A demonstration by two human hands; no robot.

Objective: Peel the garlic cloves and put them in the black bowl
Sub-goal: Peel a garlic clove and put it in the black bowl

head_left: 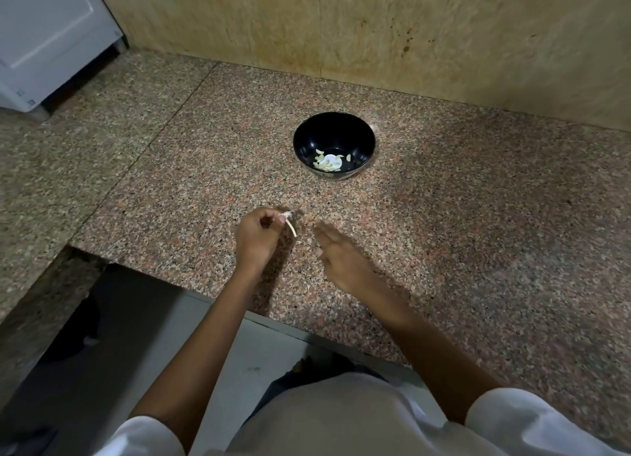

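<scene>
The black bowl [334,131] stands on the speckled granite counter [461,216], with several pale peeled garlic cloves [328,162] at its bottom. Nearer to me, my left hand [257,237] pinches a small garlic remnant with a thin pale stem [291,226] between thumb and fingertips, just above the counter. My right hand [336,250] hovers beside it, a little to the right, fingers straight and holding nothing. Both hands are well short of the bowl.
A tan stone wall [375,29] rises behind the bowl. A white cabinet [51,35] stands at the far left. The counter's front edge [273,319] cuts in at the lower left, with the floor below.
</scene>
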